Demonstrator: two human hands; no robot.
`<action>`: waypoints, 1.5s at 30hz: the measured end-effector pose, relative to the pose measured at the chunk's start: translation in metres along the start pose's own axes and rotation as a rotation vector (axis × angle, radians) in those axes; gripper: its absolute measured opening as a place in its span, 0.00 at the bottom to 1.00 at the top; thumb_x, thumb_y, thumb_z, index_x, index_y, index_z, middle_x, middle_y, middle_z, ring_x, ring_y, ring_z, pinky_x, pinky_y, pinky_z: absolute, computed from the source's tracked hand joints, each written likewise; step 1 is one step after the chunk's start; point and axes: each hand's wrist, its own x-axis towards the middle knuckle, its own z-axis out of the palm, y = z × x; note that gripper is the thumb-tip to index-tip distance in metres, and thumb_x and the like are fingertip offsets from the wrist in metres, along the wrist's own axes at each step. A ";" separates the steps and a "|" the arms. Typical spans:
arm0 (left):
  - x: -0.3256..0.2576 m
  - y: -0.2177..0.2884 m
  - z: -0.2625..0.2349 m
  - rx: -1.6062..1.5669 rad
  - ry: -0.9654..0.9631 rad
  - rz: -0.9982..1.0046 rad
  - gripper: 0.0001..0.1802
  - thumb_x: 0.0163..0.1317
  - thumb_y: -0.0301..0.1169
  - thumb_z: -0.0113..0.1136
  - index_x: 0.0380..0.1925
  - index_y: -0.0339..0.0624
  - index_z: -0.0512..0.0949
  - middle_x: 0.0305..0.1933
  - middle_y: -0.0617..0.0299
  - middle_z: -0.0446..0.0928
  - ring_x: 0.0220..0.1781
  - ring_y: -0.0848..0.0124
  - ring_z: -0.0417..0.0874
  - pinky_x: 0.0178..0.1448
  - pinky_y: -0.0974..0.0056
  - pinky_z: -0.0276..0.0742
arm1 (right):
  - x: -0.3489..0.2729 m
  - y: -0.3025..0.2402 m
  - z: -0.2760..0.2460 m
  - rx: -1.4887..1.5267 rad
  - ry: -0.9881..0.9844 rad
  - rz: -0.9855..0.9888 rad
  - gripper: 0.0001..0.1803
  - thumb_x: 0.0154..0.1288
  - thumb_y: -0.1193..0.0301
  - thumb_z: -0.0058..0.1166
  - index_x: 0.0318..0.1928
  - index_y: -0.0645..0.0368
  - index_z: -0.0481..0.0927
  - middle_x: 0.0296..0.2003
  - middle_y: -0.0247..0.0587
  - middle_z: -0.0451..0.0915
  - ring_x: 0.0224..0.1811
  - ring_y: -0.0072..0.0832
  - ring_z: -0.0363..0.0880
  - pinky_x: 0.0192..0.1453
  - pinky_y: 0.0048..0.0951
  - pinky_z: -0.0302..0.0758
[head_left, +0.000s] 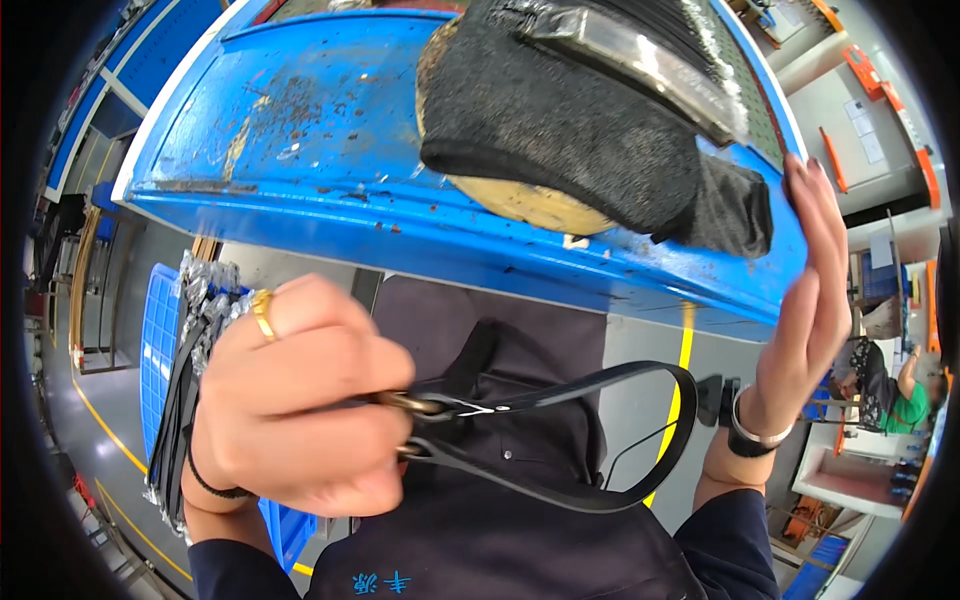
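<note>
My left hand (300, 400), with a gold ring on one finger, is closed around the brass-coloured metal fitting (415, 404) of a black strap (600, 440) that loops out to the right over my dark clothing. My right hand (810, 300) is raised with its fingers straight and apart, at the right edge of the blue workbench (300, 150), holding nothing. A silver bracelet circles its wrist. On the bench lies a dark fabric cover (560, 110) over a round tan block (530, 203), with a shiny flat piece (640, 60) on top.
A blue plastic crate (158, 340) at my lower left holds a bundle of black straps with silver buckles (205, 300). Yellow lines mark the grey floor. Another person in a green top (905, 395) sits at the far right near orange-edged tables.
</note>
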 end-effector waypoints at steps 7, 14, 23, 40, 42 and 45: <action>-0.034 0.004 -0.011 0.072 0.392 -0.338 0.12 0.47 0.37 0.59 0.19 0.39 0.74 0.26 0.55 0.71 0.25 0.68 0.68 0.30 0.66 0.63 | 0.030 0.041 0.028 0.671 0.089 0.595 0.27 0.65 0.65 0.47 0.61 0.63 0.61 0.59 0.48 0.64 0.61 0.30 0.61 0.63 0.26 0.56; -0.039 -0.007 -0.016 -0.472 0.736 -0.477 0.12 0.64 0.35 0.47 0.32 0.36 0.65 0.29 0.62 0.63 0.20 0.81 0.61 0.20 0.78 0.54 | 0.038 0.045 0.048 0.561 -0.120 0.434 0.32 0.56 0.65 0.59 0.59 0.64 0.62 0.48 0.42 0.73 0.50 0.26 0.71 0.58 0.29 0.64; -0.029 -0.009 -0.017 -0.664 0.845 -0.574 0.13 0.60 0.36 0.54 0.35 0.35 0.70 0.28 0.63 0.67 0.19 0.80 0.64 0.20 0.75 0.60 | 0.018 0.038 0.027 1.253 0.436 0.447 0.22 0.61 0.65 0.48 0.52 0.67 0.68 0.49 0.49 0.73 0.49 0.35 0.74 0.53 0.35 0.74; 0.037 0.019 0.024 0.040 0.150 -0.241 0.14 0.31 0.22 0.60 0.25 0.41 0.81 0.23 0.62 0.70 0.25 0.69 0.69 0.29 0.70 0.62 | -0.044 -0.007 -0.011 1.233 0.486 0.270 0.41 0.49 0.54 0.47 0.61 0.60 0.51 0.49 0.48 0.59 0.49 0.39 0.70 0.47 0.45 0.76; 0.040 0.022 0.026 0.042 0.119 -0.240 0.14 0.31 0.21 0.60 0.24 0.41 0.81 0.23 0.62 0.70 0.25 0.69 0.69 0.28 0.69 0.62 | -0.045 -0.008 -0.007 1.159 0.465 0.313 0.40 0.49 0.54 0.49 0.59 0.60 0.51 0.47 0.48 0.59 0.46 0.38 0.73 0.42 0.41 0.80; 0.044 0.026 0.027 0.059 0.108 -0.250 0.15 0.29 0.20 0.60 0.24 0.42 0.81 0.23 0.62 0.70 0.24 0.70 0.69 0.27 0.69 0.63 | -0.035 -0.026 -0.004 0.995 0.550 0.658 0.52 0.33 0.44 0.62 0.57 0.56 0.56 0.38 0.48 0.70 0.40 0.31 0.69 0.46 0.28 0.69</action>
